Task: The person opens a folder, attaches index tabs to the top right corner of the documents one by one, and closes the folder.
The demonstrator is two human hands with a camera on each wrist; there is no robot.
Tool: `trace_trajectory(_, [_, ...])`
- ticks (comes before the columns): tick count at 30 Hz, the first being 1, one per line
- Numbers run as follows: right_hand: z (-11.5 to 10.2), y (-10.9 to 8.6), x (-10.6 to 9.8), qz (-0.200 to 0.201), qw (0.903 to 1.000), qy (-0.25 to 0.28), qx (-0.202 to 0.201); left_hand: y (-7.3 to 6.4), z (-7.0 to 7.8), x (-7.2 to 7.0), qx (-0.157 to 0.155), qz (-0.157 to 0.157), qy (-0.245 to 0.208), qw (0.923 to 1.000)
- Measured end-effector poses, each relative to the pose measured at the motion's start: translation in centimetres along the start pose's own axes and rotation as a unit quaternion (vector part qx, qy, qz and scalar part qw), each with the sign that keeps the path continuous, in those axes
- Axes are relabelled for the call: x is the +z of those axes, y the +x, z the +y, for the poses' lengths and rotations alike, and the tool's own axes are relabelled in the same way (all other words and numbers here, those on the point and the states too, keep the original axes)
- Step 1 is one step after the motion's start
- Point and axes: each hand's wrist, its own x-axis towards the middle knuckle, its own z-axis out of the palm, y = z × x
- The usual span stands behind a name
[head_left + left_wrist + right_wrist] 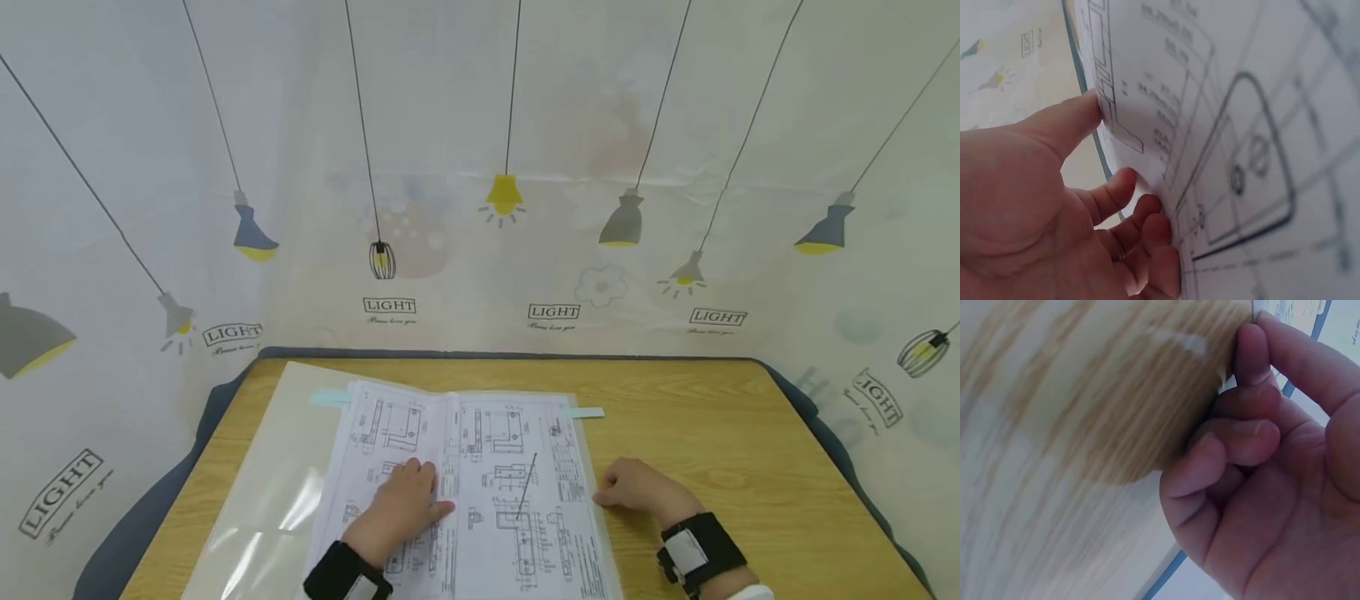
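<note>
A folder of technical drawings lies spread on the table, with line drawings on the left and right pages. My left hand rests on the left page, thumb out to the side. In the left wrist view its fingertips touch the paper, bent but holding nothing. At the folder's right edge is my right hand. Its thumb and index finger pinch the page edge in the right wrist view, while the other fingers curl in against the palm. How many sheets are pinched cannot be told.
A glossy pale plastic cover stretches out at left. Light blue tabs stick out from both sides of the pages. The wooden table reaches back to a cloth backdrop printed with lamps.
</note>
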Motion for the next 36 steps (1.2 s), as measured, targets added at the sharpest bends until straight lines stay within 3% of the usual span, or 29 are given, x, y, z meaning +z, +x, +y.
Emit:
trace_trajectory(4, [0.2,0.0,0.1,0.005,1.0,-0.002,-0.008,-0.6,0.4,-0.1,-0.019,-0.001,-0.025,0.9995])
trace_trajectory(9, [0.1,-0.2,0.2,0.007,0.9998,-0.015,-0.009,-2.5,0.8,-1.4,-0.036,-0.001,-0.044,0.9984])
trace_trajectory(11, [0.0,-0.3,0.1,0.006,0.9998,-0.016,-0.012,-3.8,0.6,-2.4,-0.03,0.017,-0.046,0.9983])
trace_trajectory(14, [-0.3,-0.6,0.0,0.005,0.9996,-0.014,-0.023,-5.7,0.1,-4.0,-0.025,0.069,-0.05,0.9961])
trace_trajectory(18, [-0.5,-0.8,-0.1,0.006,0.9994,-0.009,-0.034,-7.6,-1.6,-6.3,-0.044,0.137,-0.034,0.989])
trace_trajectory(22, [-0.5,-1.0,-0.2,0.008,0.9993,-0.01,-0.035,-9.4,-4.1,-8.1,-0.086,0.175,-0.027,0.9804])
trace_trajectory(28, [-0.4,-1.0,-0.1,0.01,0.9993,-0.01,-0.035,-12.2,-8.5,-9.0,-0.157,0.244,-0.01,0.9568])
trace_trajectory(30, [-0.2,-0.9,0.0,0.011,0.9992,-0.01,-0.037,-12.7,-9.9,-8.9,-0.192,0.236,-0.012,0.9526])
trace_trajectory(33, [0.0,-0.8,0.1,0.013,0.9989,-0.01,-0.044,-13.0,-12.0,-8.9,-0.232,0.166,-0.036,0.9577])
trace_trajectory(36, [0.2,-0.7,0.2,0.013,0.9987,-0.01,-0.049,-13.3,-13.6,-8.9,-0.246,0.087,-0.074,0.9626])
